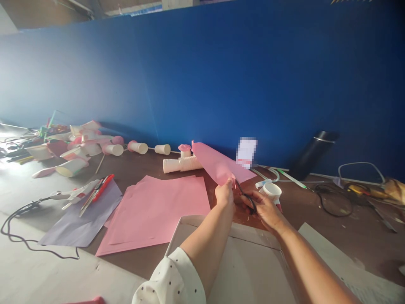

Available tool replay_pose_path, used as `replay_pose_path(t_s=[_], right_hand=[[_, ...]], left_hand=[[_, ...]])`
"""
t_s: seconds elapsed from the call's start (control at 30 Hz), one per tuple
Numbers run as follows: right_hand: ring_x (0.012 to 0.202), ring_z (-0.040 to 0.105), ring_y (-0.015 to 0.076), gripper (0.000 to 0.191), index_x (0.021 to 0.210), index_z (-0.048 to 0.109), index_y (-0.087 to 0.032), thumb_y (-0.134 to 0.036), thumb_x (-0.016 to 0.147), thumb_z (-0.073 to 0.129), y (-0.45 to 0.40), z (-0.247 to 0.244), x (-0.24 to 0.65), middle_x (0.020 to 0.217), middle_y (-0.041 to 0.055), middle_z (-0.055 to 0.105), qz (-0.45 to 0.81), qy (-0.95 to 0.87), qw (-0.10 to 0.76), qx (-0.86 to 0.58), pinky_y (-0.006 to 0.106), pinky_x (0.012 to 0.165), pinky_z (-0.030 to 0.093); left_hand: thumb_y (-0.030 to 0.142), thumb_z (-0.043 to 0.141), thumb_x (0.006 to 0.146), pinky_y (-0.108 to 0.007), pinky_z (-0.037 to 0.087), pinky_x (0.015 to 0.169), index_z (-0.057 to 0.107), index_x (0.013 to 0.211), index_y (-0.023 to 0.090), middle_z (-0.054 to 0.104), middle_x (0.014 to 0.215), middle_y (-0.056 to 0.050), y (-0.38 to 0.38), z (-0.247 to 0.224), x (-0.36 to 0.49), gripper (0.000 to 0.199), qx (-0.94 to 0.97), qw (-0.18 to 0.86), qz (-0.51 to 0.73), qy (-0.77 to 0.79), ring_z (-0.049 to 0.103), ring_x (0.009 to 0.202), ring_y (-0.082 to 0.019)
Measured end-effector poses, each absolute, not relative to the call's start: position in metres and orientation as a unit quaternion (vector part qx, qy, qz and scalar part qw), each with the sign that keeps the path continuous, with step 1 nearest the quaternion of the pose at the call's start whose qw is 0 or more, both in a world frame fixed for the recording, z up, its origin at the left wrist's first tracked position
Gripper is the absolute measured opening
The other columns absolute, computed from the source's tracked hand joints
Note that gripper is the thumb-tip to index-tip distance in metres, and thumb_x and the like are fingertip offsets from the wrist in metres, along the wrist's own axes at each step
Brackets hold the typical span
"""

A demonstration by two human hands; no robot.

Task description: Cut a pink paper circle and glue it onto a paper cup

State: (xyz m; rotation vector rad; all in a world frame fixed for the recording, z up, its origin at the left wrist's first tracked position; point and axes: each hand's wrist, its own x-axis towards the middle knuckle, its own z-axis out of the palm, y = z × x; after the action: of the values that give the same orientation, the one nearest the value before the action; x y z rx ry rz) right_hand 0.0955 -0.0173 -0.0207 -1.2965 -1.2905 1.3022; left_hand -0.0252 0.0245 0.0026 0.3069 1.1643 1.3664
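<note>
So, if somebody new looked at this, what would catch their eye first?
Probably the broad blue panel filling the background behind the table. Next, in the middle, the left hand grips a raised pink sheet while the right hand holds black scissors against its near edge. The stack of pink paper lying left of the hands would stand out too.

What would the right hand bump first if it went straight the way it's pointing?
Probably the left hand, which pinches the pink paper sheet just past the right hand and its scissors. Depth is hard to judge, so the sheet might come first.
</note>
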Motion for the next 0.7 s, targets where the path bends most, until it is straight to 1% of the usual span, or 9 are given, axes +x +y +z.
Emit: replay_pose_path(t_s=[0.13, 0.23, 0.47, 0.7], right_hand=[[0.053, 0.053, 0.0122, 0.04, 0.092, 0.065, -0.022, -0.047, 0.064, 0.079, -0.0179, -0.0186, 0.0949, 0.067, -0.0008, 0.062, 0.527, -0.508, 0.433, -0.526, 0.023, 0.043, 0.03], [0.052, 0.052, 0.0116, 0.038, 0.091, 0.065, -0.023, -0.045, 0.064, 0.08, -0.0185, -0.0177, 0.0942, 0.066, -0.0016, 0.061, 0.533, -0.502, 0.44, -0.52, 0.023, 0.043, 0.029], [0.051, 0.052, 0.0132, 0.039, 0.09, 0.066, -0.023, -0.05, 0.065, 0.078, -0.0182, -0.0197, 0.095, 0.063, -0.0009, 0.061, 0.518, -0.513, 0.442, -0.523, 0.024, 0.042, 0.028], [0.052, 0.053, 0.0125, 0.037, 0.089, 0.066, -0.023, -0.048, 0.064, 0.079, -0.0185, -0.0174, 0.095, 0.064, -0.0009, 0.061, 0.529, -0.503, 0.439, -0.524, 0.023, 0.042, 0.029]], left_hand=[[0.024, 0.073, 0.065, -0.024, 0.037, 0.05, 0.054, 0.06, 0.015, 0.051, 0.057, 0.0, 0.0261, 0.001, -0.0259, 0.021, 0.142, 0.612, 0.584, 0.515, 0.046, 0.051, -0.011], [0.023, 0.072, 0.066, -0.024, 0.036, 0.051, 0.056, 0.062, 0.015, 0.052, 0.057, 0.0, 0.0263, 0.002, -0.0267, 0.019, 0.136, 0.615, 0.582, 0.514, 0.045, 0.05, -0.01], [0.026, 0.075, 0.065, -0.025, 0.035, 0.05, 0.056, 0.062, 0.015, 0.05, 0.055, 0.0, 0.0252, 0.0045, -0.029, 0.022, 0.137, 0.611, 0.578, 0.523, 0.045, 0.05, -0.011], [0.024, 0.073, 0.065, -0.024, 0.034, 0.047, 0.053, 0.06, 0.016, 0.051, 0.054, 0.0, 0.0248, 0.0066, -0.0293, 0.023, 0.141, 0.615, 0.573, 0.523, 0.042, 0.047, -0.009]])
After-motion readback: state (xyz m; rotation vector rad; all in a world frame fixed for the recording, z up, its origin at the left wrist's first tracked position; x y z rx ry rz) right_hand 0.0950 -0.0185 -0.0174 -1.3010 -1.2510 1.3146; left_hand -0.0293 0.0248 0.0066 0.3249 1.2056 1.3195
